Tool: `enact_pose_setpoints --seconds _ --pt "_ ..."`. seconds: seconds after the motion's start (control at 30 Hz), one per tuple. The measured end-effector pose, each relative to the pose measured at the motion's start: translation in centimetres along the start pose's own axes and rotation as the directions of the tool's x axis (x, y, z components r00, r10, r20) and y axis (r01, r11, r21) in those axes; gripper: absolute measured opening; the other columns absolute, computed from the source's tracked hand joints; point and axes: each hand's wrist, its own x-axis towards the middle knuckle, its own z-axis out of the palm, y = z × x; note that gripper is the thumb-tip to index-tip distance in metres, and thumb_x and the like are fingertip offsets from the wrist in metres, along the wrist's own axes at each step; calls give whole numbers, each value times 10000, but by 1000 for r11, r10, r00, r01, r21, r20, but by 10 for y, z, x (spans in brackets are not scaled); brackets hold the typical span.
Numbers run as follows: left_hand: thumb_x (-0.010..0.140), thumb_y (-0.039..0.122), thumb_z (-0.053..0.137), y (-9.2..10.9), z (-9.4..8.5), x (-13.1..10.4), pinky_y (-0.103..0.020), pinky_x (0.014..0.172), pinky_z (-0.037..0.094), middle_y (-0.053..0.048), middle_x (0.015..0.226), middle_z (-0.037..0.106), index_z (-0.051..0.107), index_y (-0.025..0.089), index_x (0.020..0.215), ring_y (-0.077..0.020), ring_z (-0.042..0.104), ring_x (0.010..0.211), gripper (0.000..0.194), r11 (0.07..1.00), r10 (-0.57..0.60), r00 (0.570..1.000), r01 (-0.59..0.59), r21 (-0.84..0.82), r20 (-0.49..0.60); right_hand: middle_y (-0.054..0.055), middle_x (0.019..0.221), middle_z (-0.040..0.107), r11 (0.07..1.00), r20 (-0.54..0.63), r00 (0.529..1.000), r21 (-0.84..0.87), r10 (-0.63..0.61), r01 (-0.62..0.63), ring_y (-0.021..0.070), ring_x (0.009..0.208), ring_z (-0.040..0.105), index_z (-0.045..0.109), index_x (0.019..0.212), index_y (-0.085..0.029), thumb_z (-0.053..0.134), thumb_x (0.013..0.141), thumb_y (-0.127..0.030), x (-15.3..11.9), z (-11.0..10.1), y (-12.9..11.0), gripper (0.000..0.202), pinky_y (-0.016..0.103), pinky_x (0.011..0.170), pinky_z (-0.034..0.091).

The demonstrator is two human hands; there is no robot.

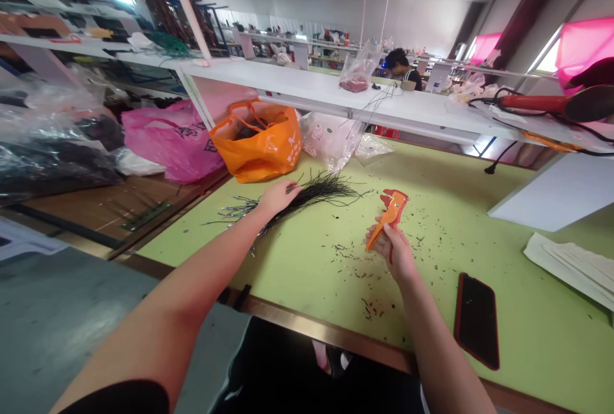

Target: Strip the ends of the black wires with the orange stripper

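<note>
A bundle of thin black wires lies across the green table, its loose ends fanning to the right and small metallic tips at the left. Over the middle of the bundle is my left hand, fingertips closed together on black wire; how many strands it pinches is hidden. My right hand grips an orange and red wire stripper by its handles, jaws pointing up and away from me. The stripper is held apart from the wires, and nothing shows between its jaws.
Short black offcuts litter the table. A phone lies at right, near papers. Behind the wires stand an orange bag and clear plastic bags, under a white shelf. A person sits farther back.
</note>
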Motion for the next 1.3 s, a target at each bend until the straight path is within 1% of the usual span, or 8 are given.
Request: enact_pose_setpoints --seconds 0.07,0.23,0.47,0.7,0.93,1.1,1.2,1.3 --pt "1103 460 423 -1 0 2 -304 1078 533 -110 1406 752 718 196 1389 -247 714 1271 488 1000 -14 1000 14 -7 -9 56 947 792 1000 2 1000 -6 5 -5 263 882 777 759 1127 -235 930 721 -597 -1 1 0 570 432 837 636" --pt "1050 447 510 -3 5 2 -361 984 579 -122 1231 818 827 225 1184 -312 764 1130 409 998 -57 998 57 25 12 59 963 791 999 15 1000 -35 3 -3 274 906 780 748 1129 -234 911 741 -592 -2 0 -2 553 446 858 627" --pt "1038 380 524 1 -4 7 -347 1009 573 -100 1280 808 802 229 1285 -294 763 1145 401 999 -43 996 43 4 -72 60 958 790 999 14 1000 -44 17 -16 285 913 777 747 1122 -241 910 726 -611 -3 2 -2 567 452 865 621" --pt "992 344 630 6 1 9 -328 965 579 -77 1206 828 838 247 1150 -283 775 1086 278 999 42 999 -42 33 -1 67 982 787 999 33 999 -47 5 -3 281 917 773 748 1145 -238 890 756 -605 -3 0 0 553 462 890 617" --pt "1036 249 520 21 14 -1 -408 1066 544 -161 1416 707 700 187 1413 -322 700 1248 422 993 88 990 -78 92 -114 78 1004 792 998 15 1000 -59 -13 14 282 939 769 746 1173 -238 874 778 -595 -2 -2 2 548 462 894 618" --pt "1054 296 532 37 20 3 -429 1152 493 -109 1396 700 794 245 1245 -311 643 1303 329 972 217 971 -205 119 -101 76 1005 786 998 17 1000 -59 -1 2 287 944 768 748 1165 -237 889 757 -605 -5 0 0 567 460 892 618" --pt "1027 280 551 44 26 13 -463 1128 506 -112 1402 694 841 256 1120 -332 633 1295 306 968 226 970 -214 131 -89 74 1010 781 997 35 999 -76 -2 5 282 945 764 747 1155 -238 875 772 -604 -6 2 -2 544 460 899 613" --pt "1025 296 531 52 29 28 -480 1091 520 -133 1360 710 853 248 1109 -346 635 1259 337 971 208 974 -194 139 -91 75 1020 780 995 48 999 -98 -1 6 284 952 761 743 1154 -243 861 782 -610 -8 2 -3 536 460 890 607"
